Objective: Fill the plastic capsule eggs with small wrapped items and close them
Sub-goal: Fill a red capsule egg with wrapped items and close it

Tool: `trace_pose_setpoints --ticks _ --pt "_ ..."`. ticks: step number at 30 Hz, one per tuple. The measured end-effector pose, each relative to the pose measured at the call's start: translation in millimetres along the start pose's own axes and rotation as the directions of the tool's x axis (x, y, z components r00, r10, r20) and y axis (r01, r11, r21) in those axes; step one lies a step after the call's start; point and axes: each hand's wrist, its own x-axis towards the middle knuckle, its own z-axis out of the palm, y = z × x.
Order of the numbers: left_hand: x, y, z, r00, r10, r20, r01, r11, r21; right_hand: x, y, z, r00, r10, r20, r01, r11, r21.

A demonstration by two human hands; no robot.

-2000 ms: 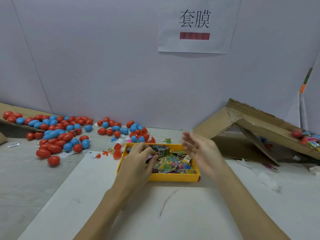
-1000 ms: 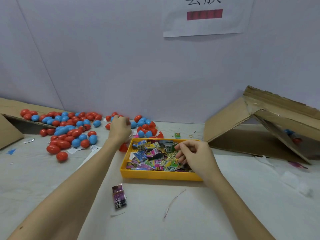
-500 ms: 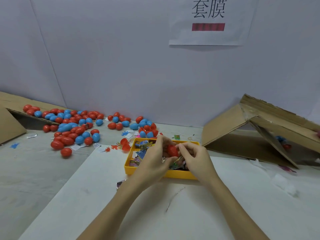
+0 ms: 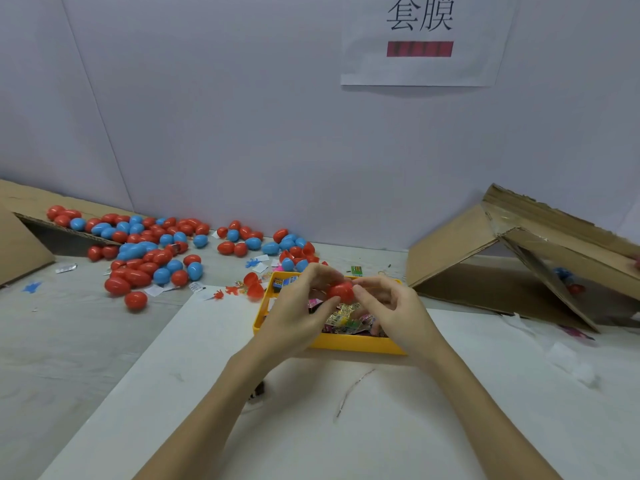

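1. Red capsule egg (image 4: 341,292): smooth, glossy, held above the far half of the yellow tray (image 4: 346,342) (seam hidden by fingertips, so open or closed cannot be told).
2. Left hand (image 4: 299,306): fingers curled, gripping the egg's left side between thumb and fingertips.
3. Right hand (image 4: 389,311): fingers bent, pinching the egg's right side.
4. In the tray: small wrapped items (image 4: 346,318), bright foil packets, partly covered by both hands.
5. Toward the table's far left edge: pile of red and blue eggs (image 4: 149,251), spilling from a flattened cardboard box (image 4: 20,237).
6. Just beside the tray's far left corner: open red egg halves (image 4: 254,287).
7. At the far right corner: tipped cardboard box (image 4: 502,258).
8. On the wall: paper sign (image 4: 420,39).
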Motion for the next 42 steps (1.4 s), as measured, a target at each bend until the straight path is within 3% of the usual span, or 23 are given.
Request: trace_pose_setpoints --ticks 4,9,12,14,18,21,24,30,37,42 --pt "0.6 2.8 -4.7 1.0 0.011 0.005 -0.011 1.0 0.005 -1.6 -0.8 -1.7 0.999 -0.012 0.049 0.011 1.0 0.017" --pt "-0.3 5.7 4.6 0.979 -0.143 -0.142 0.117 0.976 -0.182 -1.4 -3.0 -1.6 0.999 0.031 0.03 -0.032 0.999 0.024" --pt "-1.6 5.0 4.8 0.985 -0.172 -0.035 0.16 0.961 -0.226 -1.5 -1.3 0.1 0.999 0.049 0.006 -0.049 0.999 0.022" --pt "-3.4 6.3 6.7 0.985 -0.169 0.042 0.174 0.964 -0.2 -1.6 -0.4 1.3 0.999 0.044 0.013 -0.044 0.999 0.019" --pt "-2.2 2.7 8.6 0.984 -0.153 -0.095 0.145 0.986 -0.084 0.9 2.8 -1.2 1.0 0.003 -0.012 -0.003 1.0 0.025" --pt "0.2 -3.3 4.3 0.969 -0.204 -0.137 0.196 0.978 -0.069 4.6 11.4 -5.1 0.996 -0.006 -0.086 -0.008 0.987 -0.162" --pt "0.9 -6.8 1.8 0.958 -0.224 -0.177 0.224 0.974 -0.02 5.3 14.2 -2.7 0.998 0.014 -0.058 -0.036 0.913 -0.407" --pt "1.9 -9.5 2.8 0.954 -0.244 -0.173 0.249 0.968 0.011 8.6 8.2 -3.4 0.992 0.129 -0.002 -0.111 0.84 -0.531" --pt "1.6 -8.7 2.9 0.958 -0.24 -0.159 0.246 0.969 0.022 6.1 12.2 -2.5 0.992 0.0 -0.126 -0.058 0.888 -0.456" --pt "0.0 -2.8 3.2 0.979 -0.131 -0.154 0.141 0.989 0.05 4.9 10.2 -3.7 0.984 -0.022 -0.174 -0.029 0.958 -0.284"
